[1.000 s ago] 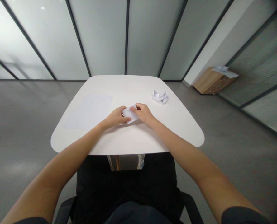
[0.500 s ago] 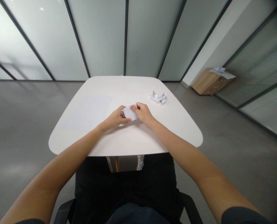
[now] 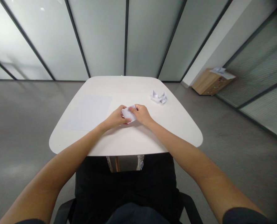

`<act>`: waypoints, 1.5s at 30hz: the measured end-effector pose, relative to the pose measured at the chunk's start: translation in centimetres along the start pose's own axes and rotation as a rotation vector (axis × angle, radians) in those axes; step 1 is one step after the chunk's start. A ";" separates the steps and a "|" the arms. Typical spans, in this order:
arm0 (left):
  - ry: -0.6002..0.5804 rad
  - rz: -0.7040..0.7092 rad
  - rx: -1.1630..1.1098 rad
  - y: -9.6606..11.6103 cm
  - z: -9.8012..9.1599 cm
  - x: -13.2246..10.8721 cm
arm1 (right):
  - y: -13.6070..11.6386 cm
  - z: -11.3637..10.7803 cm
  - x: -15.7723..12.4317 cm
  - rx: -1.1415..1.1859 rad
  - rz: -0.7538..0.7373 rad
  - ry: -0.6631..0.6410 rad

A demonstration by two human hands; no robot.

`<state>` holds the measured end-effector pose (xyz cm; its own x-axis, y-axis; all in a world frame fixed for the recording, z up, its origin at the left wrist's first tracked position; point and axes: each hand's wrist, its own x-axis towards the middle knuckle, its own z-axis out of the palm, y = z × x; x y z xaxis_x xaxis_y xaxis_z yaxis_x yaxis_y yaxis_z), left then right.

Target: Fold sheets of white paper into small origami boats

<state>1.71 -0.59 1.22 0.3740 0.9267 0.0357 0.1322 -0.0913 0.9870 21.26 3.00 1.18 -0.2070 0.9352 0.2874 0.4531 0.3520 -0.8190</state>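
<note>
A small piece of folded white paper (image 3: 129, 114) is held between both hands, just over the near middle of the white table (image 3: 129, 146). My left hand (image 3: 117, 117) grips its left side and lower edge, with the thumb along the front. My right hand (image 3: 142, 114) pinches the upper right part, thumb lying across the face of the paper. The fingers behind the paper are partly hidden. Beyond my right hand sits a folded white paper shape with pointed ends (image 3: 159, 97), apart from both hands.
Flat on the table's left side lies a white sheet of paper (image 3: 89, 112). A wooden cabinet (image 3: 212, 82) with papers on top stands on the floor to the right. Frosted glass panels (image 3: 101, 37) rise behind the table.
My right thumb has slid slightly left across the folded paper. The paper and both hands have shifted a little to the left; everything else stays in place.
</note>
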 end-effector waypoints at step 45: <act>-0.124 0.337 0.993 -0.1 -4.4 -0.1 | 1.2 -3.8 -0.3 -0.529 -0.403 -0.527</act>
<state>-2.34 0.94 1.79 0.6151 0.7593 0.2122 0.6749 -0.6463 0.3562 25.12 3.23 2.00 -0.7574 0.6398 0.1308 0.5767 0.7493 -0.3256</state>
